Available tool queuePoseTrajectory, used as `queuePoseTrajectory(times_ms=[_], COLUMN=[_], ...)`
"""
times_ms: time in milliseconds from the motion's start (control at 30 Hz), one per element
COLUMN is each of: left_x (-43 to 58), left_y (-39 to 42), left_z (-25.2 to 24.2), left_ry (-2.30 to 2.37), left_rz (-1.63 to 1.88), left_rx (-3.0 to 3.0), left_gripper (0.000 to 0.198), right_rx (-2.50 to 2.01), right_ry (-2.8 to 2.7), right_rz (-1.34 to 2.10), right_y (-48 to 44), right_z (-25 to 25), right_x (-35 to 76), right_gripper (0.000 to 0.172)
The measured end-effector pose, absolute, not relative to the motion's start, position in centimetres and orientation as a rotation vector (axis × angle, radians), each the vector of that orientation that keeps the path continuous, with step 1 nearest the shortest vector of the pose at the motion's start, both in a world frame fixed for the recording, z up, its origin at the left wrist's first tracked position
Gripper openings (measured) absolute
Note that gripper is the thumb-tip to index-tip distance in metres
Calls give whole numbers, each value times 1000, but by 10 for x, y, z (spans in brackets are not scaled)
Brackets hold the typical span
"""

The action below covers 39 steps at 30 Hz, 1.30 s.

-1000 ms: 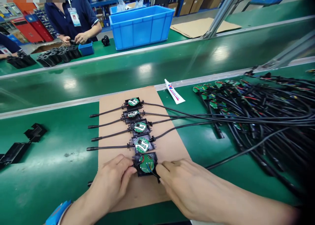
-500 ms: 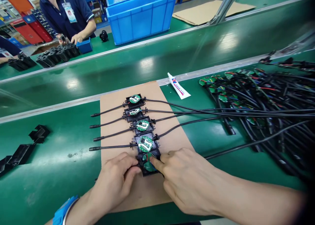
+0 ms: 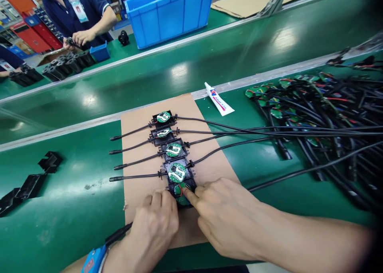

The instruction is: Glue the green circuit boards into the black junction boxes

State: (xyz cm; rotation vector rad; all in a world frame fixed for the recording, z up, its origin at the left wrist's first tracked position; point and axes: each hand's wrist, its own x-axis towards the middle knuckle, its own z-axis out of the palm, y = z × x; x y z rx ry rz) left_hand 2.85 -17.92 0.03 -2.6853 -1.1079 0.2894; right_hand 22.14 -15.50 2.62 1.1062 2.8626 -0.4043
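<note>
My left hand (image 3: 157, 217) is closed at the left side of the nearest black plastic housing (image 3: 194, 184), its fingers curled over a short black cable (image 3: 119, 233) that sticks out toward my wrist. What the fingertips touch is hidden. With its index finger my right hand (image 3: 227, 217) presses on the green circuit board (image 3: 183, 199) inside that housing. Its other fingers are curled at the housing's right side, where a long black cable (image 3: 269, 182) runs behind the hand. Beyond, several open housings with boards bearing white paste (image 3: 176, 172) stand in a row on cardboard (image 3: 140, 209).
A white tube (image 3: 220, 100) lies behind the cardboard's right edge. Cables with boards (image 3: 323, 117) are heaped at right. Black plastic parts (image 3: 31, 185) lie at left. Across the metal-edged channel are a blue bin (image 3: 170, 18) and a co-worker (image 3: 80, 26) handling a dark part.
My left hand has shifted right and rolled over the housing's left side, and the short cable now shows by my wrist. My right index finger stays on the board. The view has tilted slightly.
</note>
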Motion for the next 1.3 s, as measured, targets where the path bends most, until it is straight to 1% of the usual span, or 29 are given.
queuePoseTrajectory(times_ms=[67,133,200,267,367,433,533,633,700,800,933,1033,1167,1233,1300], left_x=[24,20,18,19,21,19,16,14,15,16,16,18,28,34,37], left_y=[-178,-178,-179,-179,-178,-176,-175,-174,-174,-174,-175,-176,-176,-176,-177], left_z=[2,5,6,4,-6,-12,-15,-14,-14,-15,-15,-12,-7,-6,-5], left_ry=[-1189,-1280,-1279,-1164,-1048,-1054,-1041,-1003,-982,-977,-1003,-1014,-1053,-1096,-1133], left_rz=[181,-9,-178,-295,-376,-405,-445,-494,-509,-500,-455,-364,-182,-114,-88], left_rx=[-2728,-2778,-2880,-3023,-3163,-3209,-3250,-3263,-3254,-3247,-3244,-3233,-3201,-3183,-3171], left_gripper=[21,21,26,27,23,25,30,29,29,30,31,36,55,58,57], right_rx=[1119,1139,1162,1209,1283,1264,1161,1178,1253,1350,1343,1262,1166,1161,1171], right_ry=[2856,2838,2812,2779,2709,2686,2762,2913,2983,2982,2910,2868,2814,2815,2845], right_rz=[-418,-489,-610,-723,-810,-832,-834,-776,-761,-838,-896,-822,-711,-632,-567], right_y=[-155,-154,-152,-150,-147,-146,-145,-144,-145,-147,-147,-143,-137,-136,-137], right_z=[26,27,28,30,35,36,34,22,11,-2,-3,4,9,8,6], right_x=[222,224,228,232,237,240,244,246,248,251,254,253,248,245,244], right_gripper=[34,33,28,21,13,10,14,16,17,17,18,17,14,14,13])
